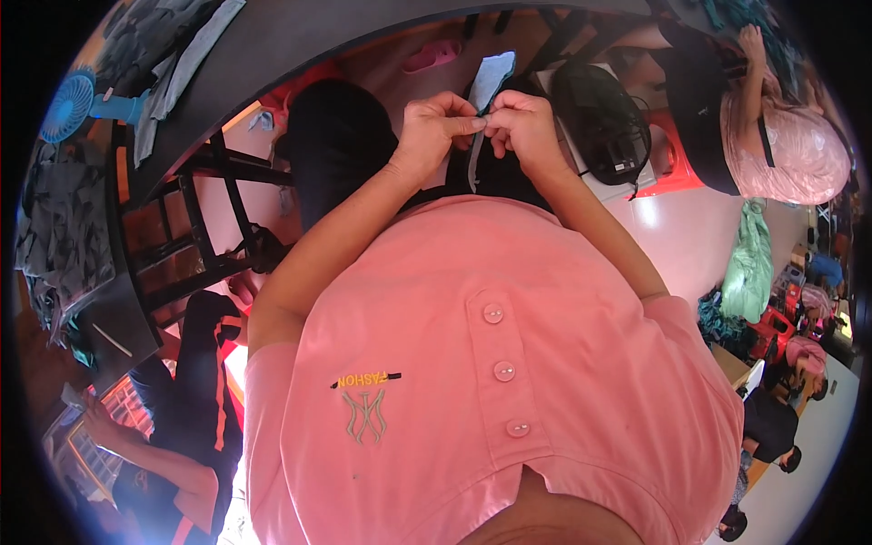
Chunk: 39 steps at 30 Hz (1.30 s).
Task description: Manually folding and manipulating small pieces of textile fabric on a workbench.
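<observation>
A small light-blue fabric piece (493, 76) sticks up above my fingers, its darker edge running down toward them. My left hand (431, 134) pinches the lower end of this piece between thumb and forefinger. From the other side my right hand (527, 132) also pinches it, so the fingertips of both hands almost meet. A narrow grey strip (474, 165) hangs below the fingers, over my dark trousers; whether it joins the fabric is hidden by the hands.
A black mesh-covered fan-like object (601, 123) stands right of my hands, by a red stool (674, 156). On the dark table (300, 36) at left are a blue fan (69, 104) and grey cloth pieces (64, 227). Other people sit at both sides.
</observation>
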Available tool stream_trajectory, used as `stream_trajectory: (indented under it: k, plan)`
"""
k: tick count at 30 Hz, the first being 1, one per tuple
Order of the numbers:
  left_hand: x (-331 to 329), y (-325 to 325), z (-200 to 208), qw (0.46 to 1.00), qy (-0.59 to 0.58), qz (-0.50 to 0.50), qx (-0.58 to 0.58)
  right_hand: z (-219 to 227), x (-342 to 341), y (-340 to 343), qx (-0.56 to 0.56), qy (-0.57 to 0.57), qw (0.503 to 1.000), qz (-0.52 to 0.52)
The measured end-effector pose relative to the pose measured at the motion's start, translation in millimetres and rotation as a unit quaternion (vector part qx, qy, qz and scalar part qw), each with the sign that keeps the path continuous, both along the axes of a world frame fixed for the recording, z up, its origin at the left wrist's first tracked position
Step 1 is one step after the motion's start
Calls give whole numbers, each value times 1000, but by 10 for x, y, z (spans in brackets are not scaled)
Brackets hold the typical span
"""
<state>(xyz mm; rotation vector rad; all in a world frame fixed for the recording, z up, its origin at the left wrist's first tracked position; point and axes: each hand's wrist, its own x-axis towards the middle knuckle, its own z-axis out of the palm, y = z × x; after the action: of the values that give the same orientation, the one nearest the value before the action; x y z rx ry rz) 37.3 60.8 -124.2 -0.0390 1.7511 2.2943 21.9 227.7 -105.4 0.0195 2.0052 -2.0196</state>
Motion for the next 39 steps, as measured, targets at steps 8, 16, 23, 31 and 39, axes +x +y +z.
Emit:
stream_trajectory:
  k: [8, 16, 23, 31, 39]
  plan:
    - [7, -19, -118, 964, 180, 94, -170, 82, 49, -99, -20, -29, 999, 2]
    - [93, 139, 47, 990, -46, 105, 81, 37, 0, -83, -24, -7, 999, -38]
    - [68, 2, -55, 996, -32, 78, 18, -5, 72, -86, -32, -1, 999, -9]
    - [100, 91, -207, 936, 230, 160, -212, -62, 174, -134, -57, 4, 998, -3]
    - [117, 32, -259, 971, 60, 179, -147, -108, 62, -48, -33, -2, 999, -41]
